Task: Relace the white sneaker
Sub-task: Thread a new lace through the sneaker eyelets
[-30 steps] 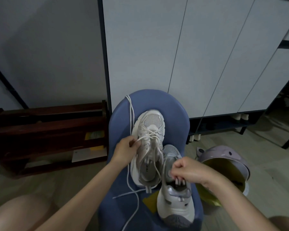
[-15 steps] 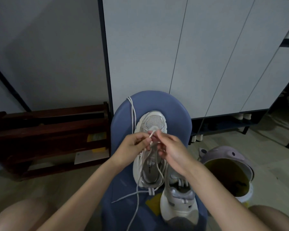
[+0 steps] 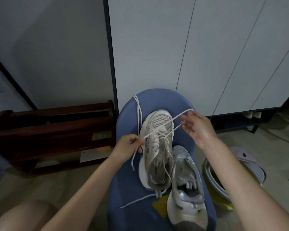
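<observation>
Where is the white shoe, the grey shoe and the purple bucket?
white shoe (image 3: 162,120), head view, mesh toe.
grey shoe (image 3: 187,205), head view, heel side.
purple bucket (image 3: 245,157), head view, lilac outer wall.

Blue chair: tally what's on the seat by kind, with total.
Sneakers: 2, white sneaker and grey sneaker
Loose laces: 1, spare white lace
Yellow paper scraps: 1, yellow scrap
Total: 4
</observation>
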